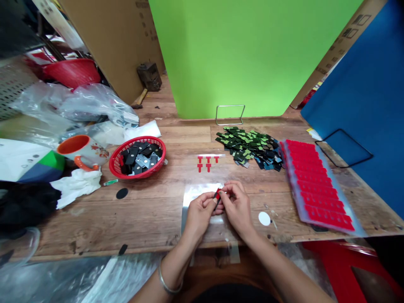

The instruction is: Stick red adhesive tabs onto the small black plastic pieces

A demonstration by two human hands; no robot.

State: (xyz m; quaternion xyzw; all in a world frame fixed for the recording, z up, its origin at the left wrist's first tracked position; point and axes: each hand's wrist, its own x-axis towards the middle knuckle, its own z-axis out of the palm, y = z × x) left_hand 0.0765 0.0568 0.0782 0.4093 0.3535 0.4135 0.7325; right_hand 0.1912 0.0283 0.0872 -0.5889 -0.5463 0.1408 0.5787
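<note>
Close together above a clear sheet (pixel 190 194) at the table's near middle, both my hands hold one small black piece with a red part (pixel 217 196). My left hand (pixel 202 210) pinches its lower black end, and the fingertips of my right hand (pixel 236 205) are closed on its red upper end. Beyond them, several red T-shaped pieces (pixel 208 160) lie in two short rows on a clear strip. A red basket (pixel 141 176) of black and grey pieces stands to the left. At the right back is a heap of black and green pieces (pixel 249 145).
Stacked sheets of red pieces (pixel 318 185) lie at the right. A mug (pixel 82 151), crumpled tissue (pixel 82 184) and plastic bags crowd the left. Green (pixel 252 54) and blue (pixel 362 109) boards stand behind. A white disc (pixel 264 218) lies right of my right hand.
</note>
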